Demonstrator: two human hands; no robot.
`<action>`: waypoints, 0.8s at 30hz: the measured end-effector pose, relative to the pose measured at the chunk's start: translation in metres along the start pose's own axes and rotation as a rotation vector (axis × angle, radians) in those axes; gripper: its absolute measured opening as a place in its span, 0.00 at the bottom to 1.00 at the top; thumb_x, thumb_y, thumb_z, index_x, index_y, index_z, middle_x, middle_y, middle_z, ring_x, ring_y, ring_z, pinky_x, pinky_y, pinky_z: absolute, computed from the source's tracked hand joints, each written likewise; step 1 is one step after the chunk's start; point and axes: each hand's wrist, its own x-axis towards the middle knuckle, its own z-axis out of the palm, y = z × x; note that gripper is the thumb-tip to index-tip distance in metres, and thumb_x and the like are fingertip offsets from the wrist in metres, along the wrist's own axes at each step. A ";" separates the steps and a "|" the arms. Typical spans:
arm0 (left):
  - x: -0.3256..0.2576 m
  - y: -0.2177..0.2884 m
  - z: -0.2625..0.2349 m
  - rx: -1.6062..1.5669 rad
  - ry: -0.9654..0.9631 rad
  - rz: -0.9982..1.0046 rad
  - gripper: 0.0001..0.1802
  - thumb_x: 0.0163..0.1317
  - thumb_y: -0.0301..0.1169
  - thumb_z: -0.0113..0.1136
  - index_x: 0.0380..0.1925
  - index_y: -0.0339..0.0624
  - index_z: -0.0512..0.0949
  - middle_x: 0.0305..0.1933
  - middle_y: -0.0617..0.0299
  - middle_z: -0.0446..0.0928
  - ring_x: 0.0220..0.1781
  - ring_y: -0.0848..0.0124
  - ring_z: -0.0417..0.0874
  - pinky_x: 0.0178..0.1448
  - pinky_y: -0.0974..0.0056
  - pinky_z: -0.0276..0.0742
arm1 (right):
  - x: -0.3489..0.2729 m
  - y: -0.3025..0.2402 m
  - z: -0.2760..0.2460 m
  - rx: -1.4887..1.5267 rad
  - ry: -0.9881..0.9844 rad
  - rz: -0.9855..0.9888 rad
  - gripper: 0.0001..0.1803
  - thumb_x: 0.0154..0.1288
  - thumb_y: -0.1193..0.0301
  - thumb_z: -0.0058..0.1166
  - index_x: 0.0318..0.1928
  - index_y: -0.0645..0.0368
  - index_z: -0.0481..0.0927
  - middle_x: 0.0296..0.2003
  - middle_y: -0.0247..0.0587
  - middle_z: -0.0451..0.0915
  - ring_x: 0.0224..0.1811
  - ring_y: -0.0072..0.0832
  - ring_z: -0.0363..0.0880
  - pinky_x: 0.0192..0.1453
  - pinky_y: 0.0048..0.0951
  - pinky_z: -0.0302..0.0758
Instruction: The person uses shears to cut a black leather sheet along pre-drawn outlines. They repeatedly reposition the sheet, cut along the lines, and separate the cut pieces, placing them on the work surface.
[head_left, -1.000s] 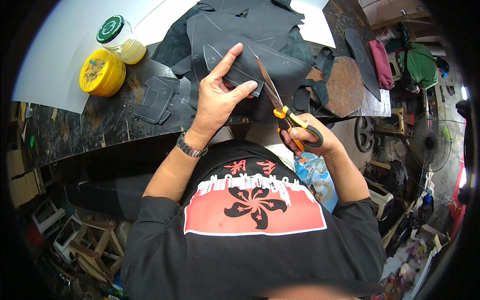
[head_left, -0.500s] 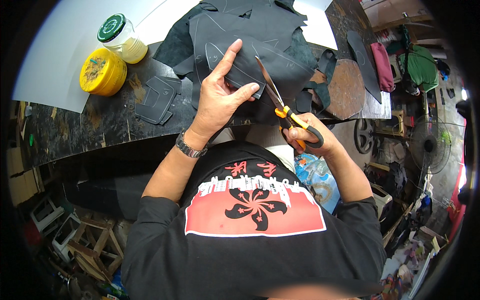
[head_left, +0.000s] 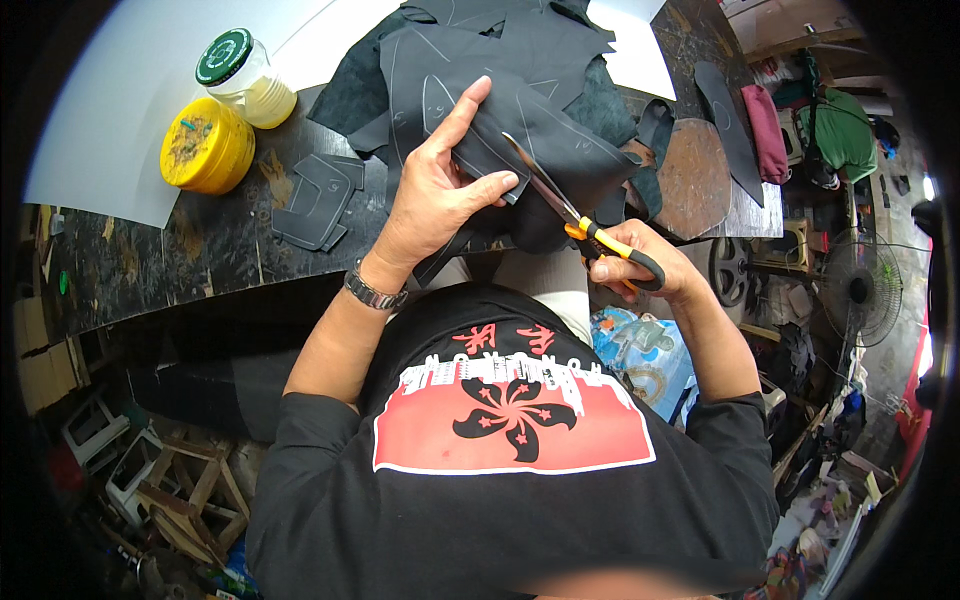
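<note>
A large black leather sheet (head_left: 550, 120) marked with pale drawn outlines lies over the table's front edge. My left hand (head_left: 435, 190) grips its near part between thumb and fingers, with the index finger stretched along the top. My right hand (head_left: 650, 262) is closed round the yellow-and-black handles of a pair of scissors (head_left: 552, 192). The blades point up and left into the sheet, just right of my left thumb, and look nearly closed. Some of the lower blade is hard to make out against the leather.
To the left stand a yellow tub (head_left: 208, 150) and a green-lidded jar (head_left: 245, 82), near several cut black pieces (head_left: 318, 205). Right of the sheet lie a brown board (head_left: 692, 180), a long black piece (head_left: 728, 130) and a maroon item (head_left: 764, 135). A fan (head_left: 858, 290) stands beyond.
My right hand and the scissors have shifted right and slightly down, and the blades have come closer together. The sheet's right part bends differently. My left hand has barely moved.
</note>
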 end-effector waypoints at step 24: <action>-0.001 0.006 -0.008 0.036 -0.065 -0.059 0.48 0.55 0.16 0.66 0.74 0.42 0.52 0.49 0.63 0.77 0.34 0.83 0.77 0.40 0.75 0.82 | 0.009 -0.010 0.011 -0.037 -0.005 -0.002 0.21 0.53 0.54 0.70 0.24 0.57 0.76 0.13 0.29 0.69 0.13 0.16 0.67 0.17 0.20 0.62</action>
